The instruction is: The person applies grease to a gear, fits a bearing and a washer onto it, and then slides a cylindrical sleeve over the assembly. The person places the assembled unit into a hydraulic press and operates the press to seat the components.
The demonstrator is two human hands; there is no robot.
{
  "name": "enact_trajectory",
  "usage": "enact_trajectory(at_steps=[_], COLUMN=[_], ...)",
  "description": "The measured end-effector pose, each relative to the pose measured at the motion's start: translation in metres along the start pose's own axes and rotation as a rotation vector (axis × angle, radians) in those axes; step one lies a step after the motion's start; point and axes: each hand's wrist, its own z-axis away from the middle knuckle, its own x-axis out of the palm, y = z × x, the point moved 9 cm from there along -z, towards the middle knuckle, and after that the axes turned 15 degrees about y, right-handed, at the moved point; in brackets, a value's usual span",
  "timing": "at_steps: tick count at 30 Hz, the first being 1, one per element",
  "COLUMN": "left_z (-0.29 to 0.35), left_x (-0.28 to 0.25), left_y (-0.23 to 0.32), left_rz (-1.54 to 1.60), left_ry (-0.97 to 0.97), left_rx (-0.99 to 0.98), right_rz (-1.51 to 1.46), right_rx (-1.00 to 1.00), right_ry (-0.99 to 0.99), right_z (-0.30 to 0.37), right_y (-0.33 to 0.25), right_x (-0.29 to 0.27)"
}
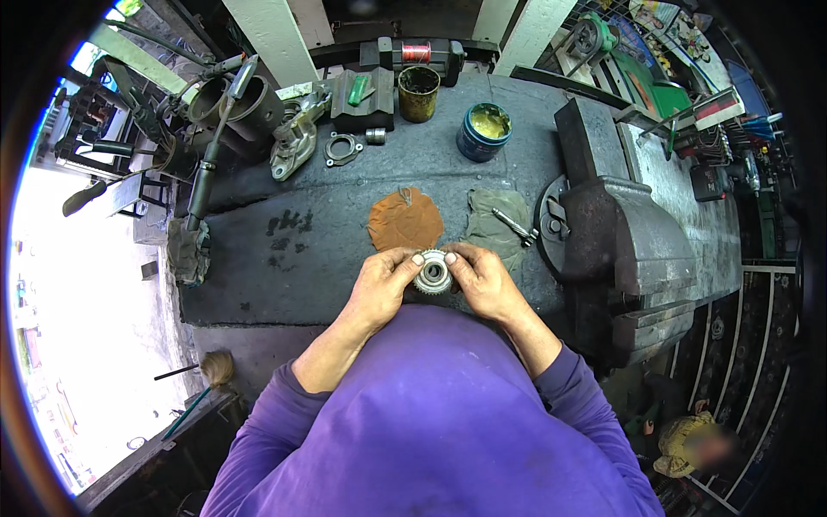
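Observation:
Close to my body, over the bench's front edge, both hands hold a round toothed metal gear point(432, 274) with a hole through its middle. My left hand point(384, 280) grips its left side, thumb on the face. My right hand point(484, 277) closes on the right side in the same way; the fingers underneath are hidden. Just beyond the gear lies an orange-brown cloth point(405, 221). To its right a grey-green rag point(500, 215) is spread, with a slim metal shaft-like part point(515, 226) resting on it.
A large bench vise point(629, 241) stands at the right. Farther back on the dark bench point(345, 276) are an open blue tub of yellowish grease point(485, 132), a stained can point(419, 93), a metal housing point(298, 142) and a flange ring point(343, 150). Another person point(689, 444) is at lower right.

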Motion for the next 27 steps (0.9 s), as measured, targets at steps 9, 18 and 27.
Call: enact_trajectory(at_steps=[9,18,27], left_z=[0.003,0.011,0.016], left_x=[0.013,0.014,0.014], left_y=[-0.024,-0.024,-0.026], left_rz=[0.489,0.544,0.397], left_ry=[-0.154,-0.130,-0.198], left_rx=[-0.417,-0.521,-0.558], right_rz=[-0.505,-0.558,-0.573], right_rx=[0.512,0.561,0.801], right_ry=[-0.010,0.031,0.005], right_z=[0.005,0.010,0.030], right_y=[0.028,0.022,0.021], right_x=[0.007,0.008,0.017])
